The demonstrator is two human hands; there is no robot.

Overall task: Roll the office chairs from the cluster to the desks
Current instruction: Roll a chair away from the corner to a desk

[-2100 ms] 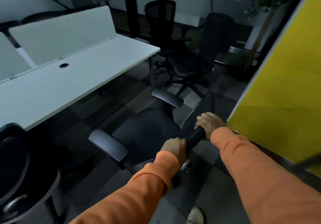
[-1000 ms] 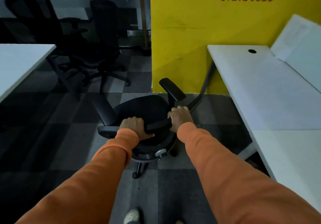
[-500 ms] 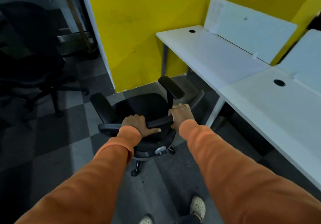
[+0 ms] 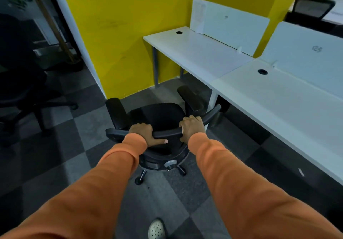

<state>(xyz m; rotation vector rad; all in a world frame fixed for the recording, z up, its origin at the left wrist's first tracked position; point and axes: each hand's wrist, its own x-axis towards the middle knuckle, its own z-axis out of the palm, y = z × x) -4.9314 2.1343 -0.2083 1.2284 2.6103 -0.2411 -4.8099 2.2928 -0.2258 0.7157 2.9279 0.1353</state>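
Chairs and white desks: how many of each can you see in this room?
Chairs: 3 (held chair, dark chair on the left, chair at far right)
White desks: 2 (far desk, near desk)
Total: 5
The dim left side may hide more chairs.

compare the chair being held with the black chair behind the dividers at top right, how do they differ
The held chair stands in the open aisle; the far chair sits beyond the white divider. The left hand and right hand grip the held chair's backrest; nobody touches the far chair. Both are black.
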